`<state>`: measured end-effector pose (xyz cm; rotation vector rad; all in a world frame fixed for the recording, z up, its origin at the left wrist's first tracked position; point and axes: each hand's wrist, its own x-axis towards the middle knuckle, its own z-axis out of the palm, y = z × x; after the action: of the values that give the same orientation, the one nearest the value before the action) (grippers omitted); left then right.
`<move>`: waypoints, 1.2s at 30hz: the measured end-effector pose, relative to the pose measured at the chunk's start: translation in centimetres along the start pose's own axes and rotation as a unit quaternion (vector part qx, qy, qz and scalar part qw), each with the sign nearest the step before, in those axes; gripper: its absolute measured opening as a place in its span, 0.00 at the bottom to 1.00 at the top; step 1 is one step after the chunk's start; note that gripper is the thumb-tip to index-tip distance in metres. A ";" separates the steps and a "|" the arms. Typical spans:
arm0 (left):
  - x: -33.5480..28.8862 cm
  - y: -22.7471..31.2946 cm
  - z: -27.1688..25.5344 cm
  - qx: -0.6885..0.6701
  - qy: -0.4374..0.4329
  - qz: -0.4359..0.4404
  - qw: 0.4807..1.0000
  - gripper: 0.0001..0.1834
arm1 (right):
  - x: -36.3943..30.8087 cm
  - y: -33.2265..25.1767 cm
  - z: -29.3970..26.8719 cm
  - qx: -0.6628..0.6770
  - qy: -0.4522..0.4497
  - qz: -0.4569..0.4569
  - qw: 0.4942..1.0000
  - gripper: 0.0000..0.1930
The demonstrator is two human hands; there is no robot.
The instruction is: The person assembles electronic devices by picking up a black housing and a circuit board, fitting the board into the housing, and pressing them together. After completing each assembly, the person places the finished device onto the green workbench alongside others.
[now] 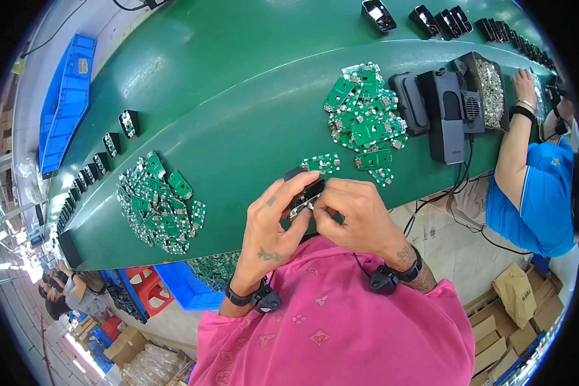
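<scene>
A small black plastic housing (311,191) is in my left hand (268,220), held between thumb and fingers above the near table edge. My right hand (356,211) is closed in a pinch at the housing's open side. Metallic or light parts show along that side, but whatever the right fingertips grip is hidden. Just beyond my hands lies a green circuit board (321,163). A heap of green circuit boards (365,122) is spread ahead to the right, and another heap of boards (157,202) sits to the left.
Rows of black housings (111,144) line the left and far-right (424,21) of the green table (251,116). A dark case (408,103), grey device (442,122) and tray of small metal parts (489,90) stand right, near a co-worker's arm (520,138). Blue bins (64,103) lie left.
</scene>
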<state>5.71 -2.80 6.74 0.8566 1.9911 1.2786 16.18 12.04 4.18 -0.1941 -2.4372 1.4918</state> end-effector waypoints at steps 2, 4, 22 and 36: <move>-0.1 -0.2 -0.2 -0.011 -0.012 -0.008 1.000 0.31 | 0.0 0.0 0.1 0.016 -0.005 0.005 1.000 0.04; -0.2 -0.8 -0.3 -0.058 -0.013 -0.001 0.998 0.31 | 0.1 -0.1 0.2 0.032 -0.010 0.010 0.999 0.04; -0.6 -3.3 -0.7 0.041 0.077 0.039 0.995 0.31 | 0.9 -0.5 3.3 -0.081 -0.006 -0.010 0.997 0.05; -0.2 -3.8 -1.7 -0.194 0.005 -0.086 0.977 0.36 | 1.2 -0.8 3.6 0.114 0.056 0.139 0.982 0.10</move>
<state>3.75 -5.09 3.84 0.4797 1.6981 1.5016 13.92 8.88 3.56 -0.5728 -2.1989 1.8062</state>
